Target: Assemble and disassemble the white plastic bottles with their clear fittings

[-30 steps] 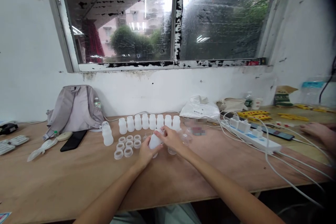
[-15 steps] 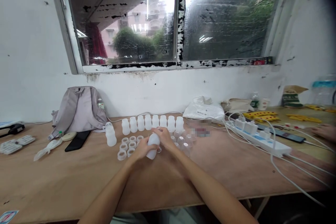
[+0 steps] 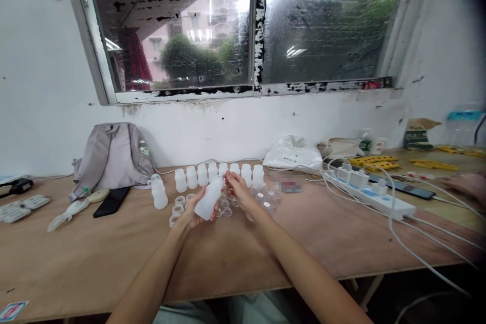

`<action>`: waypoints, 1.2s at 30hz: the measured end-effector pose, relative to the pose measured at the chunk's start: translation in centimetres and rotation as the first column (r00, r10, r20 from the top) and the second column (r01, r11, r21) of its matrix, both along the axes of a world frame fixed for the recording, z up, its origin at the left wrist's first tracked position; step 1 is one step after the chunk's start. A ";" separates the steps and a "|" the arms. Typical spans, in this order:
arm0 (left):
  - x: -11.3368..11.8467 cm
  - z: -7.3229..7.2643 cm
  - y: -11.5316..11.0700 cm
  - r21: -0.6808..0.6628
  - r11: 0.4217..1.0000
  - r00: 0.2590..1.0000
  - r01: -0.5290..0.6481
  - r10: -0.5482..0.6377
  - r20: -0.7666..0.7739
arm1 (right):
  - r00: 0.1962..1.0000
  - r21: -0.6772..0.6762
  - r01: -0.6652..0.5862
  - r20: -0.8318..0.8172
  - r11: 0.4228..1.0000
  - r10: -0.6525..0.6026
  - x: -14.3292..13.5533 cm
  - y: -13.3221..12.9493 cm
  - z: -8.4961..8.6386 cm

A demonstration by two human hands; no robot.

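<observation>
A frosted white baby bottle [image 3: 207, 201] is tilted in my left hand [image 3: 193, 212], whose fingers wrap round its lower body. My right hand [image 3: 236, 190] has its fingers pinched together at the bottle's upper end; the exact part between the fingertips is too small to make out. Behind my hands stands a row of frosted bottles [image 3: 192, 177]. Left of my left hand lie white screw rings [image 3: 177, 208], partly hidden by it. Small clear round pieces [image 3: 227, 211] lie just beyond the held bottle. Clear domed caps [image 3: 268, 201] sit beside my right forearm.
One capped bottle [image 3: 159, 192] stands apart on the left, near a phone [image 3: 111, 202] and a grey backpack [image 3: 110, 162]. A white power strip [image 3: 370, 197] with trailing cables crosses the right side. A white plastic bag [image 3: 292, 154] rests by the wall. Another person's hand [image 3: 465, 185] shows far right.
The bottle has moved slightly left and tilted, its top now toward the upper right. My right hand has shifted to its upper end, and my left hand has moved left with it.
</observation>
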State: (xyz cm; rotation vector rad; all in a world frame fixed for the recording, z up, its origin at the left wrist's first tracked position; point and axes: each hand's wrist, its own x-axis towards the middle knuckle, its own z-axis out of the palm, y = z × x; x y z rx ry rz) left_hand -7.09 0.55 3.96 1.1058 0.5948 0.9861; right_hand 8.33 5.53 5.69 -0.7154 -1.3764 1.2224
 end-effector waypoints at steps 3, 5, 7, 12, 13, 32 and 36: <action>0.2 -0.4 0.1 -0.009 0.999 0.998 0.048 -0.048 -0.041 | 0.997 -0.011 -0.023 -0.070 1.000 0.022 0.2 -0.1 0.3; 0.3 -0.6 0.2 -0.011 0.998 0.997 0.063 -0.064 -0.042 | 0.995 -0.011 -0.056 -0.089 0.998 0.055 0.5 0.1 0.2; 0.3 -0.7 0.3 -0.027 0.998 0.997 0.065 -0.066 -0.035 | 0.991 -0.012 -0.088 -0.106 0.996 0.086 0.7 0.3 0.1; 0.1 -1.0 0.8 -0.078 0.997 1.000 0.026 -0.026 0.002 | 0.984 -0.003 -0.121 -0.132 0.993 0.120 0.8 0.6 -0.1; 0.0 -1.0 0.9 -0.077 0.997 1.000 0.022 -0.022 0.010 | 0.982 -0.002 -0.132 -0.134 0.991 0.130 0.8 0.6 -0.1; -7.4 7.9 2.0 0.838 0.475 0.329 -0.268 0.863 -0.384 | 0.966 -0.083 0.039 -0.251 0.996 -0.058 1.0 0.7 0.1; -9.4 9.7 2.7 0.893 0.444 -0.165 0.076 0.888 -0.428 | 0.986 -0.049 0.029 -0.165 0.998 -0.037 0.4 0.2 -0.1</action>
